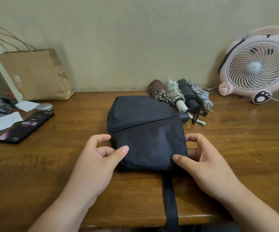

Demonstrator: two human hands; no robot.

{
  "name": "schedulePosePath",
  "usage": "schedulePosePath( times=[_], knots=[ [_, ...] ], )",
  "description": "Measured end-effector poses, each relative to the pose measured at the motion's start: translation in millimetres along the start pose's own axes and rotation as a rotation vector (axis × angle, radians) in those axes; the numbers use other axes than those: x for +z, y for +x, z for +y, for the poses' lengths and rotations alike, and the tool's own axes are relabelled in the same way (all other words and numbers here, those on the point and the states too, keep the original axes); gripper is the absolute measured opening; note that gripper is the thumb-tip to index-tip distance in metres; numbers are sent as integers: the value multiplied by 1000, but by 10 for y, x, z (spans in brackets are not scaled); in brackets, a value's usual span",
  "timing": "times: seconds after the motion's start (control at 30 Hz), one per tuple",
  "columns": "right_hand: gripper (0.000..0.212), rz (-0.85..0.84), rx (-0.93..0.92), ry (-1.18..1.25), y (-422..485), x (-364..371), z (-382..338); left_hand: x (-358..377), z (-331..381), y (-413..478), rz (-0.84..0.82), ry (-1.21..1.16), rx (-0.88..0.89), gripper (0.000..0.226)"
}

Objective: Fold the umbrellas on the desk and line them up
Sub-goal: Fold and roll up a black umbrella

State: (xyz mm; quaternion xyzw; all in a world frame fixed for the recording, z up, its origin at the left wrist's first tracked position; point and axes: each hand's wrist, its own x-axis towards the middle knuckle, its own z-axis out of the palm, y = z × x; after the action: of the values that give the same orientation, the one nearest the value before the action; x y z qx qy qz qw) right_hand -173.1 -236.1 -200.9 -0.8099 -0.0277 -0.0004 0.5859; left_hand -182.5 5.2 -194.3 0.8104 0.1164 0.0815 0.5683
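The black umbrella (pixel 145 131) lies in the middle of the counter (pixel 236 139), right in front of me. Its canopy is flattened into a broad, roughly square packet with one seam running slantwise across the top. Its dark handle end (pixel 184 117) pokes out at the right side, and a long black strap (pixel 169 198) runs from the near edge of the fabric to the counter's front edge and over it.

My left hand (pixel 98 158) pinches the packet's left edge, thumb on top of the cloth and fingers curled at the side. My right hand (pixel 207 158) does the same on the right edge, thumb pressed on the near corner and fingers curled against the side. Both hands are closed on the fabric.

Just behind the black umbrella, to the right, four folded umbrellas lie side by side, touching, tips toward the wall: a brown umbrella (pixel 157 91), a cream patterned umbrella (pixel 174 92), a dark grey umbrella (pixel 189 97) and a pale grey umbrella (pixel 202 96). Their wrist loops spill toward the black umbrella's handle end.

Farther right a pink desk fan (pixel 256 64) stands by the wall. On the left of the counter I see a phone (pixel 26 128) lying flat, a small round silver object (pixel 44 107) just behind it, pieces of white tissue (pixel 1 123) beside them, and a brown paper bag (pixel 34 74) upright against the wall.
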Motion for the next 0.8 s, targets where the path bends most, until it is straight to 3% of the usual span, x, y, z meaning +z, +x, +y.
schedulePosePath(
  times=[0.1, 0.2, 0.3, 0.37, 0.43, 0.53, 0.6, 0.67, 0.8],
  knots=[
    [48, 60, -18, -24, -75, 7, -5, -15, -15, 16, -62, 297, 71, 64],
    [22, 20, -35, -78, -42, -68, -61, -43, -8, 91, -164, 467, 133, 68],
    [2, 146, -160, -253, 212, -270, -86, -129, 30, 261, -181, 628, 228, 54],
    [20, 226, -347, -602, 486, -466, -99, -166, 76, 392, -162, 755, 318, 48],
    [55, 112, -471, -916, 777, -606, -167, -159, 161, 498, -183, 879, 423, 48],
    [92, -200, -294, -1058, 1122, -627, -323, -44, 256, 675, -302, 1049, 514, 48],
    [101, -340, -187, -1071, 1305, -551, -360, 41, 283, 775, -357, 1091, 498, 44],
    [104, -345, -198, -1074, 1434, -494, -348, 110, 311, 886, -338, 1079, 479, 36],
    [88, -209, -293, -1057, 1511, -438, -287, 179, 374, 1115, -246, 1044, 436, 75]
  ],
)
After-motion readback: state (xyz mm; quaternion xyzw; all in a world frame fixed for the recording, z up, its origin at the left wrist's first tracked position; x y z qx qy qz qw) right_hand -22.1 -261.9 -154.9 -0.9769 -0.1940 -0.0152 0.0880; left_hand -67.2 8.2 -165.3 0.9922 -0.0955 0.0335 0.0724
